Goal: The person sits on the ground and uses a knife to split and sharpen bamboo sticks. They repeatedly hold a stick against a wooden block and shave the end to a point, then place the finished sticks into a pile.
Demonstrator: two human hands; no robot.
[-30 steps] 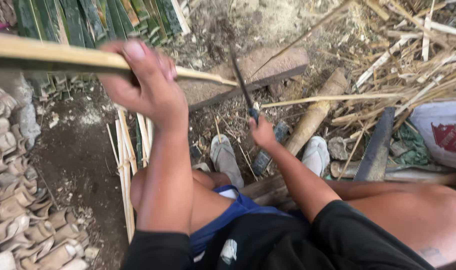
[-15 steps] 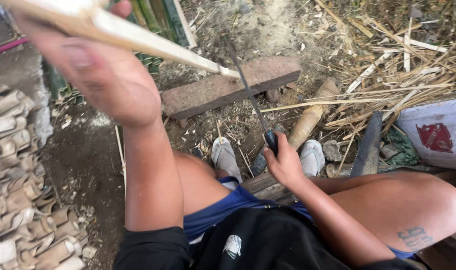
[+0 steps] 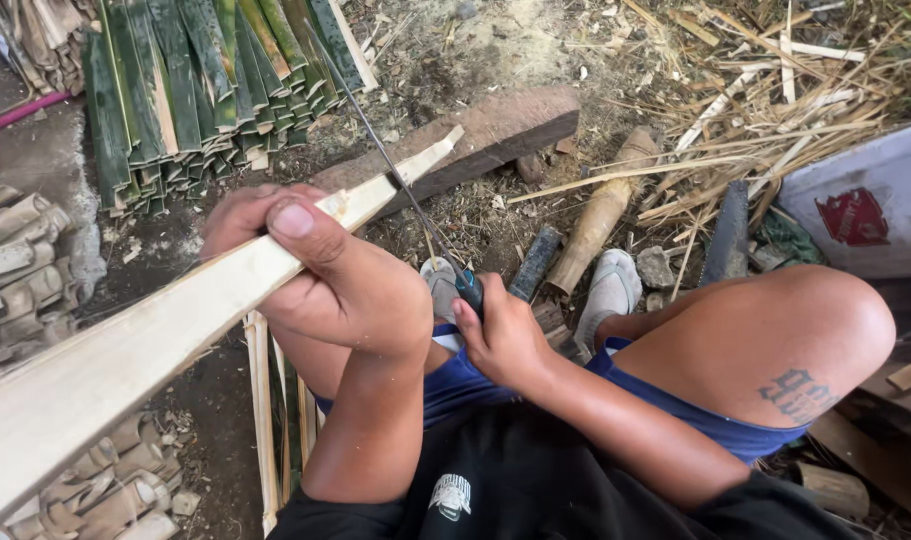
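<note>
My left hand (image 3: 321, 265) grips a long pale bamboo slat (image 3: 136, 350) that runs from the lower left up to a tip near the wooden block. My right hand (image 3: 501, 335) holds the blue handle of a thin long-bladed knife (image 3: 396, 175), its blade slanting up and left across the slat's tip. My bare knees and blue shorts are below, my feet in pale sandals (image 3: 611, 290) on the ground.
A brown wooden block (image 3: 496, 130) lies on the dirt ahead. Stacked green bamboo strips (image 3: 206, 80) are at the top left, curved bamboo pieces (image 3: 16, 260) at the left, dry bamboo scraps (image 3: 766, 90) at the right, a white sack (image 3: 866, 205) at the far right.
My left hand has lowered and drawn the slat toward me, so its tip now meets the blade. The view has tilted down. My right hand stays on the knife handle.
</note>
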